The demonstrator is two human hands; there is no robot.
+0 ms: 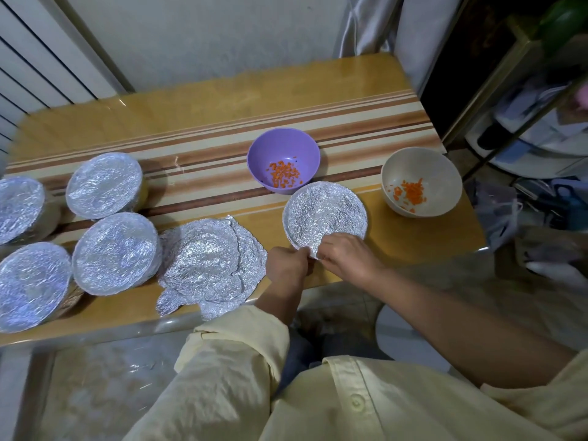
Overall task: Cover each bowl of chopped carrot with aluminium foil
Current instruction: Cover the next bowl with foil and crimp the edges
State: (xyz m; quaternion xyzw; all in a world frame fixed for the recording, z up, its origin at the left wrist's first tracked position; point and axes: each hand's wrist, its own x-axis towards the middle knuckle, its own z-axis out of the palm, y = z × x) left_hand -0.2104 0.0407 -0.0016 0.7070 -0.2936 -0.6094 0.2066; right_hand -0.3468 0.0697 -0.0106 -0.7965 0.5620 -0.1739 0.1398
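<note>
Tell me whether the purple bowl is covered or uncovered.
Uncovered: the purple bowl has no foil over it, and chopped carrot shows inside.

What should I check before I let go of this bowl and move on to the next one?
1. Foil cover spans the whole bowl: ok, no carrot shows through.
2. Near rim tucked down: cannot tell; the left hand and right hand pinch the foil edge there and hide it.
3. Spare foil sheets ready: ok, lying on the table beside the left hand.
4. Purple bowl covered: not ok, open, chopped carrot showing.
5. Cream bowl covered: not ok, also open.
</note>
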